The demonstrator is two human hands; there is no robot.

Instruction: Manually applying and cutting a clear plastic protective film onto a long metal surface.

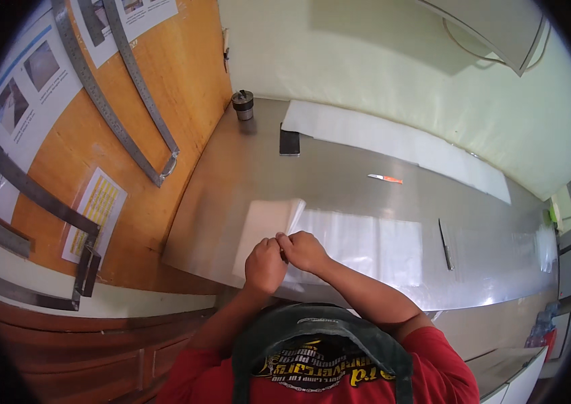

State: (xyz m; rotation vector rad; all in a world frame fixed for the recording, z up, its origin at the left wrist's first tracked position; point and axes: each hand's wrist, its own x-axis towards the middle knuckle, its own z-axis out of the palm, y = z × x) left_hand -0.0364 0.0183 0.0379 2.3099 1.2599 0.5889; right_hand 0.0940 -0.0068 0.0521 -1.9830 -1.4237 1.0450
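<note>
My left hand (266, 264) and my right hand (304, 250) are close together at the near edge of the metal-topped table, fingers closed. Between them they pinch the near edge of a thin white sheet (264, 219), which looks like plastic or paper. Its right side stands up in a fold, and the left part spreads out on the table. Just right of it, a translucent white sheet (366, 242) lies flat, partly behind my right hand and forearm. What exactly sits between my fingertips is hidden.
Farther back lie a small orange-handled knife (388, 178), a black phone-like slab (289, 142) and a long white sheet (393, 143). A dark lidded cup (243, 106) stands at the far left corner. To the right is a long, thin dark blade (446, 246). Metal squares (113, 121) hang on the wooden panel.
</note>
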